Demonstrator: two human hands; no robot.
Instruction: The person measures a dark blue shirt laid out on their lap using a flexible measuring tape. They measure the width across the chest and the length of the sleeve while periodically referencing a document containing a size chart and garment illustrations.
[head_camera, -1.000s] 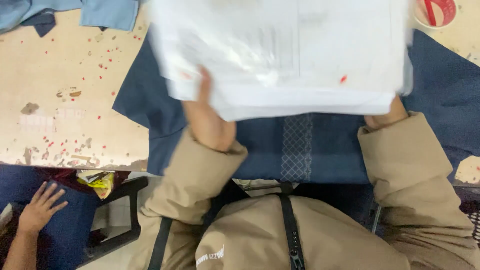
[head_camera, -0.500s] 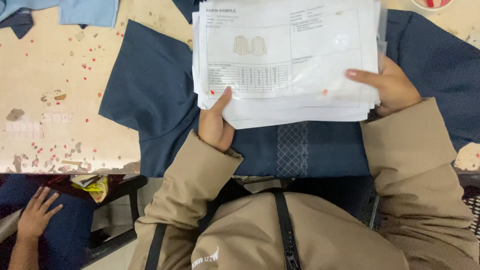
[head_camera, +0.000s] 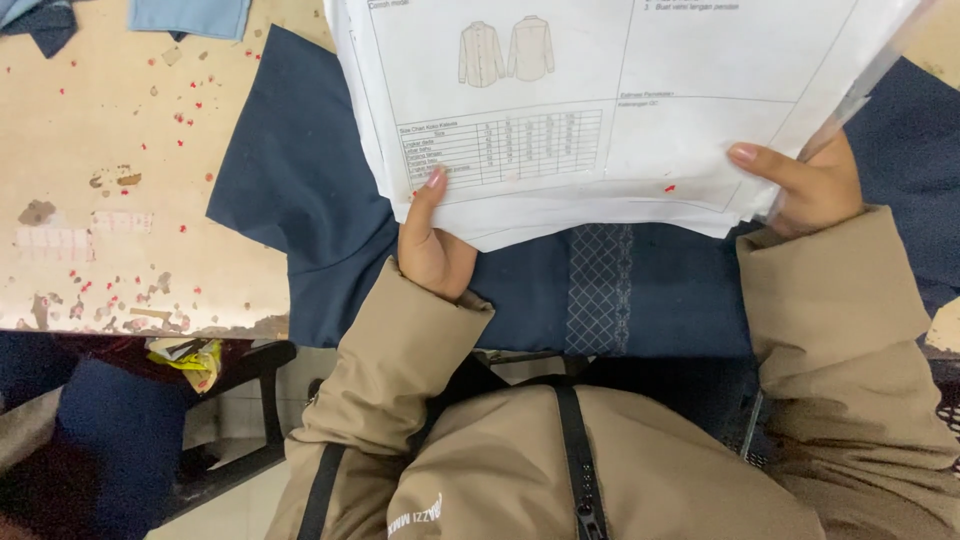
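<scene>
**Paper stack drawn closer, sheet with the shirt drawings now in full view**

Since a moment ago the stack of papers (head_camera: 620, 110) has come nearer and steadied. The left hand (head_camera: 432, 245) grips its lower left edge, thumb on top; the right hand (head_camera: 805, 185) holds the lower right edge. It hangs over the dark blue garment (head_camera: 330, 210) spread at the bench's near edge. The worn bench (head_camera: 110, 200) is flecked with red bits; light blue cloth (head_camera: 190, 15) lies at its far edge
</scene>
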